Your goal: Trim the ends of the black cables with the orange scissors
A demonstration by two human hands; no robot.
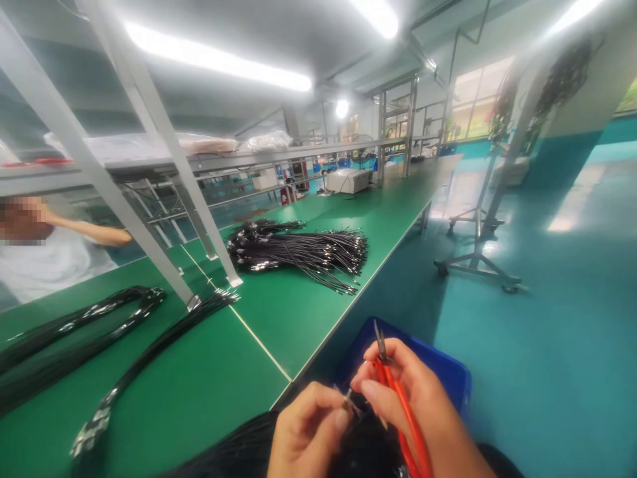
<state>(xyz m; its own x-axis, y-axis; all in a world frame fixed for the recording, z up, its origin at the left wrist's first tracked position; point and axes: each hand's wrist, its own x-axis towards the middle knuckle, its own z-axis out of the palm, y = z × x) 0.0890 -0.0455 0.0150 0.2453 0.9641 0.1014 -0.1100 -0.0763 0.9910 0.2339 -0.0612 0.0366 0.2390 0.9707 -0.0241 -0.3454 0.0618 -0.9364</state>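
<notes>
Right hand (425, 398), grip closed around red-handled metal pliers (407, 411); left hand (309, 425), grip pinching a slender, blurred silvery piece (348, 394); both above a bundle of thin black cables (239, 446), beside the flat green-topped desk (194, 398).

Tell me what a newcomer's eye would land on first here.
Probably the red-handled pliers in the right hand, at bottom right of center, beside the left hand pinching a thin piece. Next, the large bundle of black cables on the green table, mid-picture. Then the blue bin beyond the right hand.
</notes>
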